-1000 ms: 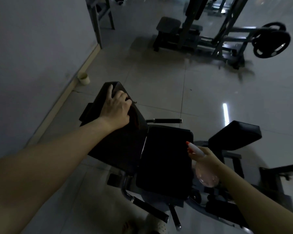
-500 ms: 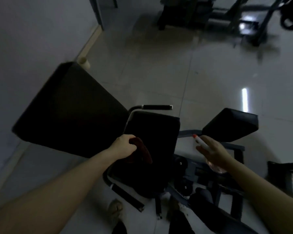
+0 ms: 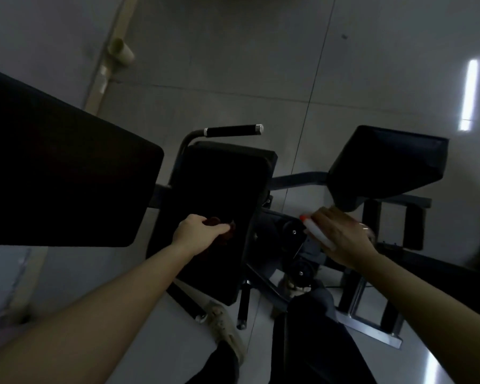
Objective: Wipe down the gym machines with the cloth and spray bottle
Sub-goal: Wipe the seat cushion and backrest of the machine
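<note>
Fingers (image 3: 219, 225) of my left hand (image 3: 197, 234) bunch the cloth (image 3: 229, 233) against the seat pad (image 3: 219, 189), whose long axis runs away from me. My right hand (image 3: 344, 239) wraps the spray bottle (image 3: 316, 231) just beside the pad's right edge, nozzle pointing at it.

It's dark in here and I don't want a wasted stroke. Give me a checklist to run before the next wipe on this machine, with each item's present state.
1. Cloth in grip: ok. The left hand grips the dark red cloth.
2. Cloth on target: ok. It sits over the near part of the seat pad.
3. Bottle in grip: ok. The right hand holds the spray bottle to the right of the pad.
4. Nozzle aim: ok. The orange nozzle points toward the seat pad.
5. Pad surface wet or dry: cannot tell, too dark.
</note>
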Demonstrator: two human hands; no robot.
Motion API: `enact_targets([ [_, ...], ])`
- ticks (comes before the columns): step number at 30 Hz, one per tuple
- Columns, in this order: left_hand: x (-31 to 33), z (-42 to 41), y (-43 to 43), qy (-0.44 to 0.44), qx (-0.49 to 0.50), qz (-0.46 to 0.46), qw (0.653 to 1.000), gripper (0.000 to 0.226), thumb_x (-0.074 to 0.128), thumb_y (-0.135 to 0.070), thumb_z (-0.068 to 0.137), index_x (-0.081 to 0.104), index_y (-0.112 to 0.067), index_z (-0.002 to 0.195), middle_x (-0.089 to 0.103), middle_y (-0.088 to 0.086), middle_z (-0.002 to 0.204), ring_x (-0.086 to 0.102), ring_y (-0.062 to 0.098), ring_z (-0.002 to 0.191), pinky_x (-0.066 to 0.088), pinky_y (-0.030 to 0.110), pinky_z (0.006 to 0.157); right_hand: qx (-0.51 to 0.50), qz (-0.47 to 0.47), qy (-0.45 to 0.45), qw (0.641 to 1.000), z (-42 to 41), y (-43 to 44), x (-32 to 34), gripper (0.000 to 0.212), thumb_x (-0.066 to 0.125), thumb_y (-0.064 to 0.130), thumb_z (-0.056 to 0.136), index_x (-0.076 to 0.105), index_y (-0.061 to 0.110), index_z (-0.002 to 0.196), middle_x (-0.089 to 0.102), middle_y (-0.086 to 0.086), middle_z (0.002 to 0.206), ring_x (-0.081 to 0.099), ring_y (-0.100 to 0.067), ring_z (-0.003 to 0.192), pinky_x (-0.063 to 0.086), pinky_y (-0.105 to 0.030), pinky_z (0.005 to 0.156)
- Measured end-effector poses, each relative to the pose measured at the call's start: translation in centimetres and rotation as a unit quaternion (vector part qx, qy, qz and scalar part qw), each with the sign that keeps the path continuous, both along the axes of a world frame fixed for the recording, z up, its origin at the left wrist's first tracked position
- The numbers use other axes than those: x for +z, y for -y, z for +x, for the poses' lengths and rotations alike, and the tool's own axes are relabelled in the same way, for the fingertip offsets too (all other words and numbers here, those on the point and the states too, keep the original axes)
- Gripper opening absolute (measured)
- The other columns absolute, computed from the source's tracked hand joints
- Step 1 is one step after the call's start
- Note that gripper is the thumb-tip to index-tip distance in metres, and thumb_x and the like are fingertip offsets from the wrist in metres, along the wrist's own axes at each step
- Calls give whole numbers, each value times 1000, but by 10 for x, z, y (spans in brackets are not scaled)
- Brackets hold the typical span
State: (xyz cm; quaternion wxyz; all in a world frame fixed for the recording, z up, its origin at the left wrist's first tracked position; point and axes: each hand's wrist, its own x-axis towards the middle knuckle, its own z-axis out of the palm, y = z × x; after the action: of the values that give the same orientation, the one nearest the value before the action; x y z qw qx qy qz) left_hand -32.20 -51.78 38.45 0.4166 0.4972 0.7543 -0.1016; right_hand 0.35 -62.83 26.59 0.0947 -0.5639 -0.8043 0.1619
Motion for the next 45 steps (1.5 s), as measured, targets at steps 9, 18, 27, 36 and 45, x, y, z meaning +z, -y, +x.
enact_targets([
  [9,-17,14,4,12,58,-15,998,11,72,-13,78,73,-15,89,73,9,84,73,26,77,63,38,67,-48,-61,-103,992,-27,11,0,39,44,50,99,61,16,108,62,-3,90,56,-19,77,39,-27,64],
  [18,-30,15,27,-12,33,-5,999,9,70,-24,82,71,-15,81,71,6,79,70,22,73,55,28,60,75,-70,-79,992,-25,35,-15,30,62,42,95,57,18,113,63,-2,100,55,-22,84,46,-33,69],
  [27,-27,-13,52,-4,57,-8,998,10,69,-24,84,65,-17,91,69,6,89,68,23,82,57,34,71,114,-90,-56,988,-37,38,-12,30,66,37,89,63,17,111,64,-1,105,56,-22,91,45,-34,82],
  [36,-19,-28,77,31,42,-17,998,13,69,-22,85,63,-19,97,68,3,93,67,19,85,51,28,67,173,-125,-3,977,-60,34,23,45,29,44,96,63,15,107,64,-5,98,59,-26,90,49,-41,86],
  [45,-2,-67,76,50,-28,-4,998,17,65,-25,90,65,-21,107,67,2,97,65,22,89,55,34,76,104,-74,-50,991,-107,6,88,40,38,49,104,58,19,122,63,-1,116,56,-20,100,43,-32,86],
])
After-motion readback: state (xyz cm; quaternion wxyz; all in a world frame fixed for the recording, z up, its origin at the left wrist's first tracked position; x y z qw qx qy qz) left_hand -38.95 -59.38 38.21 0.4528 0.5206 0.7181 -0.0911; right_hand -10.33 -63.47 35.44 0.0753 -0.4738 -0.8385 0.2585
